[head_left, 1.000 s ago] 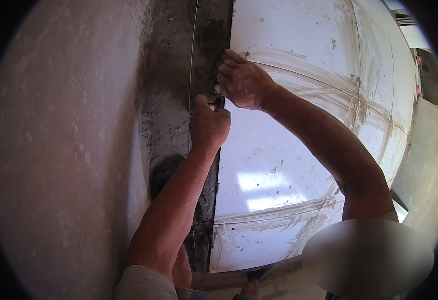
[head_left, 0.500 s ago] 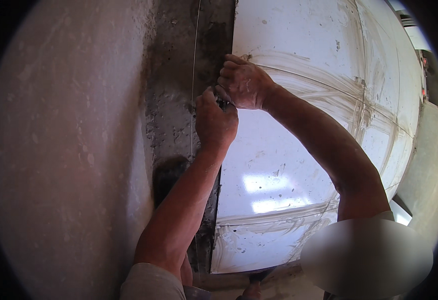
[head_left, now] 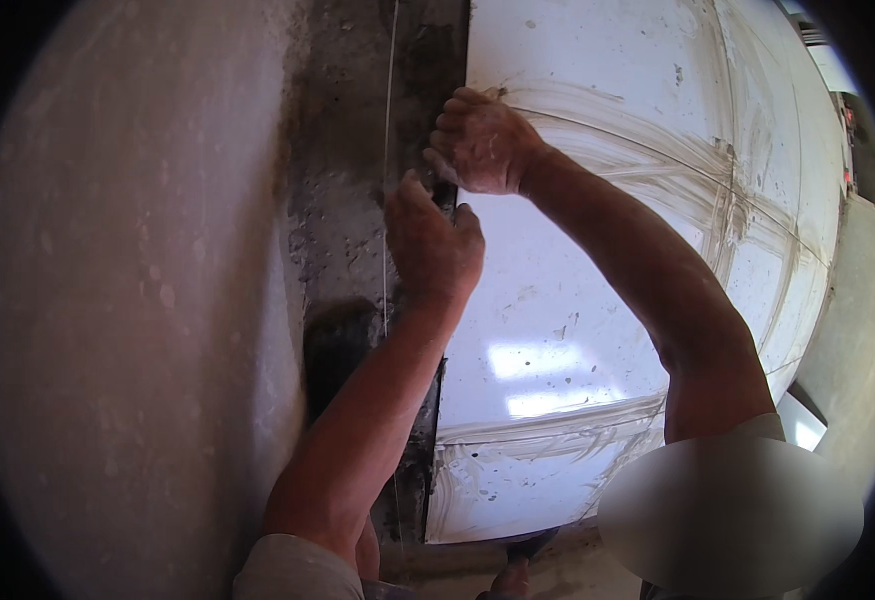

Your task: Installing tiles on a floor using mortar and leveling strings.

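White glossy tiles (head_left: 568, 280) lie on the right, their long edge running beside a strip of dark rough mortar (head_left: 343, 150). At that edge my right hand (head_left: 486, 143) is closed, its fingers curled over the tile border; whatever they hold is hidden. Just nearer and to the left, my left hand (head_left: 430, 245) hovers over the strip with its thumb apart from its fingers and nothing visible in it. A thin taut string (head_left: 390, 110) runs lengthwise along the strip, passing close by my left fingers.
A pale, stained wall (head_left: 138, 250) rises along the left. Brownish smears cover the tile joints (head_left: 648, 150). At the bottom, part of a foot (head_left: 511, 578) shows near the tiles' near edge. Grey floor (head_left: 858, 290) lies beyond the tiles at the right.
My hands have come apart from each other. The right has shifted slightly farther away; the left thumb has spread from its fingers.
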